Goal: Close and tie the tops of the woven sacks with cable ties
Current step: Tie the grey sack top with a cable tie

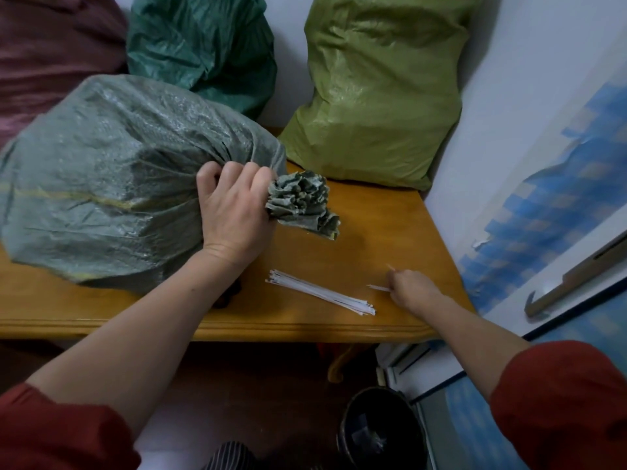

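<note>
We take this for a room in a home, with one corner given to storage. A wooden table [373, 232] with a moulded edge stands in a corner of plain white wall [526, 62]. To the right, a blue patterned covering [549, 212] is torn and peeling in patches. A dark round waste bin [376, 432] with a liner stands on the floor below. Stuffed woven sacks crowd the tabletop and back wall: grey-green sack [101, 181], teal sack [203, 45], olive sack [380, 96], maroon sack [51, 45]. A loose bundle of white cable ties [322, 293] lies on the wood.
</note>
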